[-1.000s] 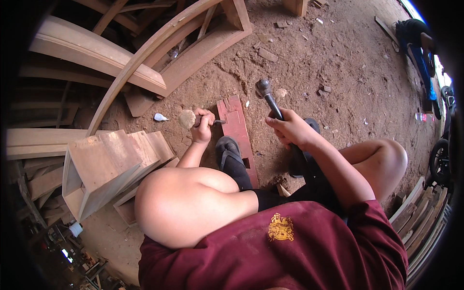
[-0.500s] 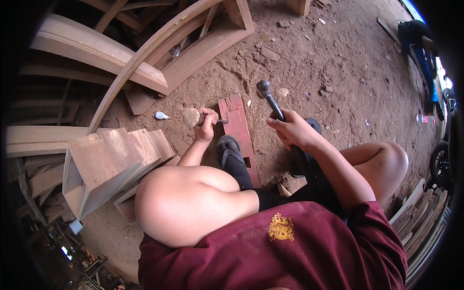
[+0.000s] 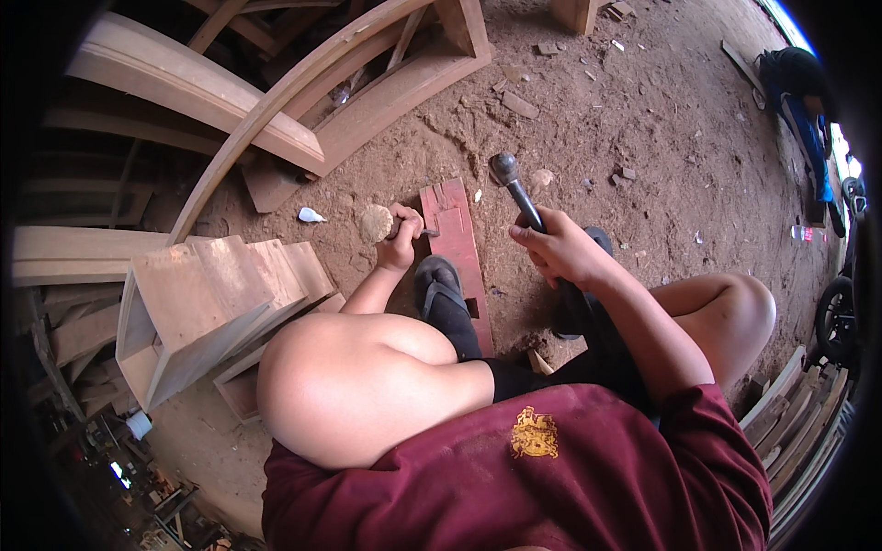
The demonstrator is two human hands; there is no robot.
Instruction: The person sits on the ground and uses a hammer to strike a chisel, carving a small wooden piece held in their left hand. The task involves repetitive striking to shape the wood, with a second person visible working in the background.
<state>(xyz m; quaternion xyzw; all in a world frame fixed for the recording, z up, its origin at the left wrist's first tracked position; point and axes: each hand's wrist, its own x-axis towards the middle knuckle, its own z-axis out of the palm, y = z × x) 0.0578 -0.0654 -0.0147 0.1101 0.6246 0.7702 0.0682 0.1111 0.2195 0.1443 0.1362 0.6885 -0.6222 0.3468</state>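
Observation:
My left hand (image 3: 401, 241) is closed around a chisel, whose pale, mushroomed wooden handle end (image 3: 376, 223) points left. The chisel's dark blade (image 3: 430, 233) lies low across the left edge of a reddish wooden board (image 3: 450, 222) on the ground. A rectangular slot shows farther down the board. My right hand (image 3: 558, 246) grips the dark handle of a hammer to the right of the board. The hammer's rounded metal head (image 3: 503, 169) is raised, apart from the chisel. Beside the board, my left foot wears a dark sandal (image 3: 438, 280).
Curved wooden frames (image 3: 386, 106) stand at the upper left, with box-like wooden pieces (image 3: 197, 294) below them. A small white bottle (image 3: 310, 215) lies near the chisel. Wood scraps (image 3: 520, 105) litter the dirt floor. Stacked slats (image 3: 804, 422) and a person (image 3: 799, 110) are at right.
The view has shifted slightly. Both hands keep nearly the same pose, with the chisel still across the board's edge and the hammer still raised.

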